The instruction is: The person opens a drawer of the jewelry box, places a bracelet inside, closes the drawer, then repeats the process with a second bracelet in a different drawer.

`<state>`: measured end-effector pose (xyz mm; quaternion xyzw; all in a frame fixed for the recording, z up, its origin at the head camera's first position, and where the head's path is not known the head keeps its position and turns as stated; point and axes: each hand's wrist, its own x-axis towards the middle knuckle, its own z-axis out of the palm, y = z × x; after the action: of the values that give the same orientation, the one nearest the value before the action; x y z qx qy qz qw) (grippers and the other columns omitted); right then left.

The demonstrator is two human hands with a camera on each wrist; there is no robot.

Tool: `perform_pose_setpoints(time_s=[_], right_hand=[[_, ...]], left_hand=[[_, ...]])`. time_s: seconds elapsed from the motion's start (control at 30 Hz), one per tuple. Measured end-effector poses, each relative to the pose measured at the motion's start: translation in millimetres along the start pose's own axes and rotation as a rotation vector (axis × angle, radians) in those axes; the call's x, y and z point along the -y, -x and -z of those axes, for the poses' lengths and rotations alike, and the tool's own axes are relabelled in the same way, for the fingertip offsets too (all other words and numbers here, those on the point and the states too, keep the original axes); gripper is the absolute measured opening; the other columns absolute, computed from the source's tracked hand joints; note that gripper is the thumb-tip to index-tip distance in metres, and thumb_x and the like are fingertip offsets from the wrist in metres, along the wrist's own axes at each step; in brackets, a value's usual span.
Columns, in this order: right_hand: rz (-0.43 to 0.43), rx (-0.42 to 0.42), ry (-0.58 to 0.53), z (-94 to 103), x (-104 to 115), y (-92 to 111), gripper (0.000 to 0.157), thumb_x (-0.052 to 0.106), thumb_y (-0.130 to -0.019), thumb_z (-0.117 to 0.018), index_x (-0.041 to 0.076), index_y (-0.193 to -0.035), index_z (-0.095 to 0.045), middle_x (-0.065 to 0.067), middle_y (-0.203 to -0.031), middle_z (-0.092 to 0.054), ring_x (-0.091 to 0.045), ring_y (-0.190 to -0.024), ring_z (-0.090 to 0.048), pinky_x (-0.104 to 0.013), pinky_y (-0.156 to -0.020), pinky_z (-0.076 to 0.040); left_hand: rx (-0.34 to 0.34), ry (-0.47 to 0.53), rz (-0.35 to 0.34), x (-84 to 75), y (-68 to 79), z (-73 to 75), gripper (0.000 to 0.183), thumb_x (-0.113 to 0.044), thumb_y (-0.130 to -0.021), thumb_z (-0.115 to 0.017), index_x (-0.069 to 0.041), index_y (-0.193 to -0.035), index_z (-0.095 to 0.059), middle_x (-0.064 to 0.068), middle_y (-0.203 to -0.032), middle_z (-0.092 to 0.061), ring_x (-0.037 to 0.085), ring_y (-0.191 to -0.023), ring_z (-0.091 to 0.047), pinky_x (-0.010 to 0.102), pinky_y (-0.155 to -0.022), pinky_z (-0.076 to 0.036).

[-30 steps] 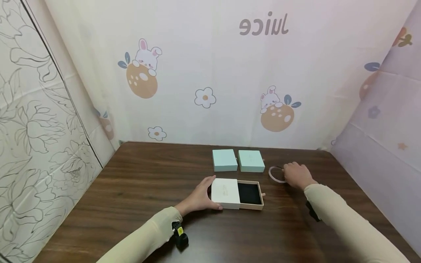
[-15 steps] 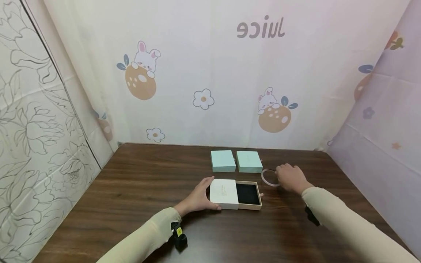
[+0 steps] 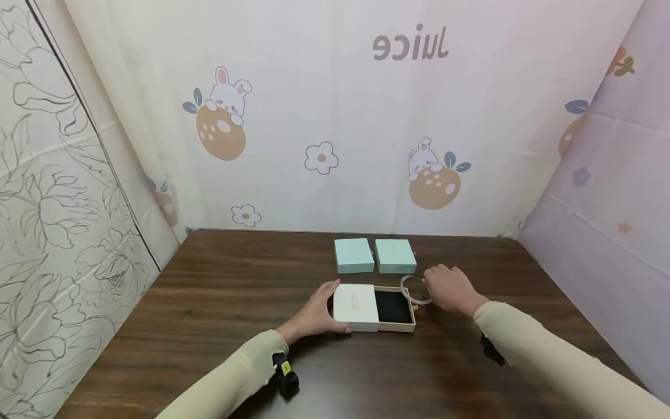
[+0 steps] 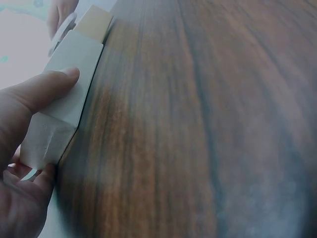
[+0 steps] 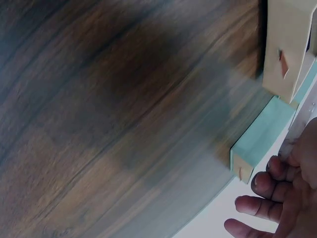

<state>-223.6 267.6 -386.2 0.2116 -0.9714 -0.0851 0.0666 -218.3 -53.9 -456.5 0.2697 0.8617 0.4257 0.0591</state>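
Note:
A white drawer-style jewelry box (image 3: 356, 305) lies on the table with its drawer (image 3: 396, 327) slid out to the right, showing a black pad inside. My left hand (image 3: 313, 314) grips the box's left end; in the left wrist view the thumb (image 4: 57, 87) presses its near side and other fingers are around the end. My right hand (image 3: 449, 289) pinches a pale bangle (image 3: 402, 288) by its right side. The bangle is tilted, and its left part overlaps the drawer's right end in the head view. Whether it touches the drawer, I cannot tell.
Two mint-green boxes (image 3: 354, 256) stand side by side behind the white box, both with small pull tabs on the right. A dark wood table (image 3: 251, 262) carries everything. Printed curtains (image 3: 282, 116) rise at the back and sides.
My right hand has carried the bangle leftward from the table at the right to the drawer's right end. The left hand keeps its grip on the box, which stays in place.

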Motion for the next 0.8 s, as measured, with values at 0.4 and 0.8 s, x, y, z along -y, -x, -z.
perform_pose_setpoints(time_s=[0.4,0.8], right_hand=[[0.073,-0.049,-0.023,-1.4,15.9,3.3,0.024,0.015,-0.096,-0.056,0.011,-0.072,-0.051,0.001,-0.064,-0.045,-0.018,-0.061,-0.044,-0.032,-0.052,-0.033],[0.096,-0.032,-0.04,2.2,32.4,2.9,0.024,0.014,-0.096,-0.054,0.011,-0.073,-0.05,0.0,-0.066,-0.045,-0.018,-0.062,-0.045,-0.032,-0.053,-0.033]], left_hand=[[-0.006,-0.022,0.009,-1.2,0.9,-0.1,0.11,-0.036,-0.064,-0.088,0.0,-0.148,-0.028,0.015,-0.147,-0.033,0.03,-0.13,-0.038,0.048,-0.1,-0.035],[-0.013,-0.019,0.007,-2.1,2.1,-0.1,0.11,-0.036,-0.064,-0.088,0.0,-0.148,-0.028,0.014,-0.147,-0.034,0.029,-0.129,-0.038,0.047,-0.1,-0.036]])
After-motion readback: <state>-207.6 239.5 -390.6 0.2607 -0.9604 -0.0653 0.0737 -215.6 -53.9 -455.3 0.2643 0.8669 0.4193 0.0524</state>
